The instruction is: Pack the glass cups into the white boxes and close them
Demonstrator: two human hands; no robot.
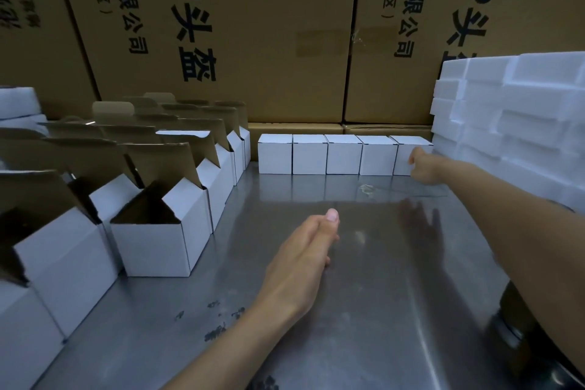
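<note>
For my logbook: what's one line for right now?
closed boxes: five in row | right hand: at end box | left hand: open, empty | open boxes: left

At nine o'clock the open boxes [152, 244] are white outside and brown inside, while the closed boxes [343, 154] at twelve o'clock are plain white. Behind them, tan cartons [253, 25] carry black printed characters. The steel-grey table [364, 294] shows dark specks, possibly scuffs, and the foam blocks [522, 111] at two o'clock are white.

Right hand [422, 168] fingers hidden; dark round object [531, 336] cropped bottom-right, unidentifiable.
</note>
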